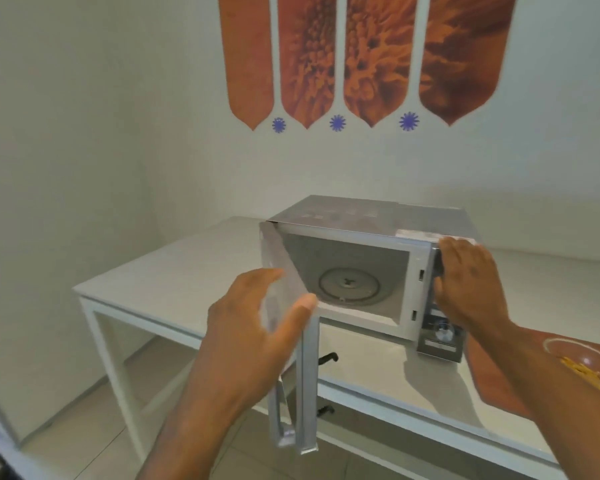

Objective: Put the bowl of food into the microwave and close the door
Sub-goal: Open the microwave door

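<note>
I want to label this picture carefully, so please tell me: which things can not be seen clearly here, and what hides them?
- Bowl, head view: cut off by the right edge and crossed by the right forearm; the food is blurred.
- Microwave control panel: upper part hidden by the right hand; labels too small to read.
- Door: partly behind the left hand, so its grip cannot be judged.
- Dark items under the table: too small to identify.
</note>
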A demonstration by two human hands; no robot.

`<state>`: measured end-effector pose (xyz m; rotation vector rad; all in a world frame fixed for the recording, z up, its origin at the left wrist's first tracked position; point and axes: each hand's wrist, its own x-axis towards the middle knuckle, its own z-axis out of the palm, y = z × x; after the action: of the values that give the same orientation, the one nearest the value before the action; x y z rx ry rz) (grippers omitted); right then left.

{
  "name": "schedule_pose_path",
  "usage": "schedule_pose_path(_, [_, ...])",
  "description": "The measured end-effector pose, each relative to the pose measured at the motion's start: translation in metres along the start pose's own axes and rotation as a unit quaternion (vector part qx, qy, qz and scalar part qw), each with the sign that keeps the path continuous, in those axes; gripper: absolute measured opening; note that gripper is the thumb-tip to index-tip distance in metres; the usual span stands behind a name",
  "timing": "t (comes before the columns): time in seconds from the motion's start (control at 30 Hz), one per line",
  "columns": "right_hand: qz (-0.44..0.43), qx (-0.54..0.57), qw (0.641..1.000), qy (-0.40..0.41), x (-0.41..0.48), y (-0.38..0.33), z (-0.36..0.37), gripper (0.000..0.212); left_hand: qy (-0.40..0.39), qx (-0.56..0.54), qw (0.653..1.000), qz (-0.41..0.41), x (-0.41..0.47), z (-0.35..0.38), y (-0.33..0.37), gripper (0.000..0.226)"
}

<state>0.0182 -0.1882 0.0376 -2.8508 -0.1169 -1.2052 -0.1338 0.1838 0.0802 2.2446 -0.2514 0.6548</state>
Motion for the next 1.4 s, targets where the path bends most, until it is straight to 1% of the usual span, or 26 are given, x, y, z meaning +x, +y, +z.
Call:
schedule_pose_path(0.07, [-0.001, -0.004, 1.000, 0.000, -0.002, -0.002, -0.004, 0.051, -0.030, 0.164, 0.985, 0.047, -0.004, -0.009, 0.007, 0.092])
schedule_pose_path(0.1, [-0.004, -0.008, 1.000, -0.008, 0.000, -0.006, -0.006, 0.052, -0.047, 0.218, 0.974, 0.047, -0.006, -0.014, 0.007, 0.101])
schedule_pose_path(0.2, [0.008, -0.035, 0.999, -0.033, 0.000, -0.014, -0.010, 0.052, -0.091, 0.293, 0.951, 0.026, -0.009, -0.022, 0.002, 0.120])
schedule_pose_path(0.3, [0.025, -0.061, 0.996, -0.059, 0.000, -0.023, -0.016, 0.059, -0.123, 0.357, 0.926, 0.006, -0.008, -0.033, -0.012, 0.128])
schedule_pose_path(0.37, [0.035, -0.069, 0.994, -0.074, 0.000, -0.028, -0.023, 0.062, -0.133, 0.384, 0.914, -0.008, -0.006, -0.043, -0.022, 0.129])
schedule_pose_path(0.5, [0.046, -0.082, 0.990, -0.107, 0.000, -0.031, -0.030, 0.067, -0.135, 0.413, 0.900, -0.044, 0.000, -0.059, -0.045, 0.127])
schedule_pose_path(0.7, [0.064, -0.078, 0.987, -0.123, -0.001, -0.031, -0.027, 0.072, -0.122, 0.443, 0.885, -0.079, 0.005, -0.069, -0.082, 0.127])
schedule_pose_path(0.9, [0.059, -0.089, 0.987, -0.120, -0.003, -0.019, -0.009, 0.077, -0.089, 0.430, 0.895, -0.079, 0.002, -0.067, -0.110, 0.120])
schedule_pose_path(1.0, [0.053, -0.078, 0.987, -0.127, -0.008, -0.010, 0.007, 0.078, -0.072, 0.435, 0.894, -0.081, 0.000, -0.065, -0.116, 0.121])
schedule_pose_path(1.13, [0.064, -0.028, 0.988, -0.138, -0.006, -0.015, 0.013, 0.083, -0.051, 0.443, 0.889, -0.102, -0.003, -0.065, -0.115, 0.124])
schedule_pose_path(1.27, [0.054, -0.071, 0.988, -0.124, 0.001, -0.032, -0.003, 0.083, -0.029, 0.446, 0.886, -0.124, 0.003, -0.057, -0.106, 0.129])
schedule_pose_path(1.33, [0.048, -0.059, 0.992, -0.099, 0.006, -0.045, -0.009, 0.081, -0.015, 0.434, 0.890, -0.136, 0.005, -0.054, -0.104, 0.127])
schedule_pose_path(1.4, [0.047, -0.040, 0.993, -0.097, 0.010, -0.053, -0.011, 0.079, -0.018, 0.420, 0.898, -0.133, 0.012, -0.042, -0.099, 0.124])
